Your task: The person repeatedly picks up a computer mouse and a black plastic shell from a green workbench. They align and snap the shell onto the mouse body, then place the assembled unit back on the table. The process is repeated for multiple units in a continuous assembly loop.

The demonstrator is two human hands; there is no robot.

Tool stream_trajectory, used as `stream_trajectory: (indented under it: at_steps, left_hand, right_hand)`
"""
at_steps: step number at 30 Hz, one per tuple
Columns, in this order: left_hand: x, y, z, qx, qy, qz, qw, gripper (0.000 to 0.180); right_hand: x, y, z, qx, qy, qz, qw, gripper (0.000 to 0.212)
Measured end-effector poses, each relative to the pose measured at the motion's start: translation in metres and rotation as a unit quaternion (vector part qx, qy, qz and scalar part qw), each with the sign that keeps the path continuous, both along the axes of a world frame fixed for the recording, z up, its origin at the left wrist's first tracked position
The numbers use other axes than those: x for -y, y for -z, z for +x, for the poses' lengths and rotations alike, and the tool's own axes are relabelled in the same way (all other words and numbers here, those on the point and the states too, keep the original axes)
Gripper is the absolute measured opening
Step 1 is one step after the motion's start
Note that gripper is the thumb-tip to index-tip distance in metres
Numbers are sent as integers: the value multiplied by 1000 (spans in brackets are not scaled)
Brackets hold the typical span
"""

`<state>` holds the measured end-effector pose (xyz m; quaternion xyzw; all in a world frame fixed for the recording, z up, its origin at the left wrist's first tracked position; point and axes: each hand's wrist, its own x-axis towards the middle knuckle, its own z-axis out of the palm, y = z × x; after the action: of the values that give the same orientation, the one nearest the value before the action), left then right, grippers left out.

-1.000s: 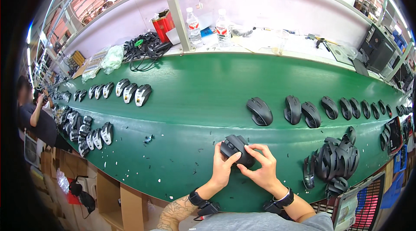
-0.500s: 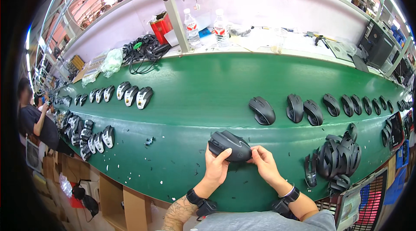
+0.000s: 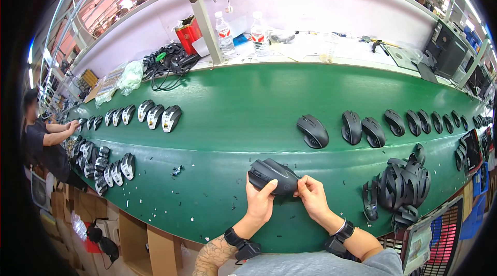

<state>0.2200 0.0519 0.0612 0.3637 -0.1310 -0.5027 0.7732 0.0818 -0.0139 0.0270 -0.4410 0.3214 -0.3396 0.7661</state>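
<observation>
A black computer mouse (image 3: 273, 175) is held just above the green bench, in front of me. My left hand (image 3: 260, 198) grips it from the near left, with the thumb lying on its side. At the mouse's right end, my right hand (image 3: 311, 197) is closed, thumb and fingertips pinching its edge. Any small part between those fingertips is hidden. Beyond the held mouse, another black mouse (image 3: 313, 131) rests on the bench. To the right, a heap of black curved mouse shells (image 3: 403, 185) lies near the bench edge.
Several black mice (image 3: 394, 122) form a row at right. Mice with pale parts (image 3: 171, 118) line the left, above a pile of shells (image 3: 88, 157). Two bottles (image 3: 259, 34) and black cables (image 3: 171, 61) stand at the back. A co-worker (image 3: 46, 139) reaches in at far left.
My right fingertips have shifted slightly at the mouse's right end, and the mouse has turned a little. The co-worker at far left now stretches both arms toward the bench.
</observation>
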Motion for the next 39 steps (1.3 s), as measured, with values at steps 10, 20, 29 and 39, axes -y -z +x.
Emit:
stream_trajectory:
  at_steps: [10, 20, 29, 39]
  left_hand:
    - [0, 0, 7, -63, 15, 63, 996, 30]
    - [3, 4, 31, 225, -11, 122, 967, 41]
    - [4, -11, 18, 148, 28, 135, 979, 52]
    - [-1, -1, -9, 302, 139, 137, 933, 33]
  right_hand:
    - [7, -32, 0, -170, -5, -291, 942, 79]
    - [24, -35, -14, -132, -68, -257, 955, 70]
    - [27, -32, -15, -26, -91, -37, 995, 50]
    - [17, -19, -8, -10, -53, 18, 998, 37]
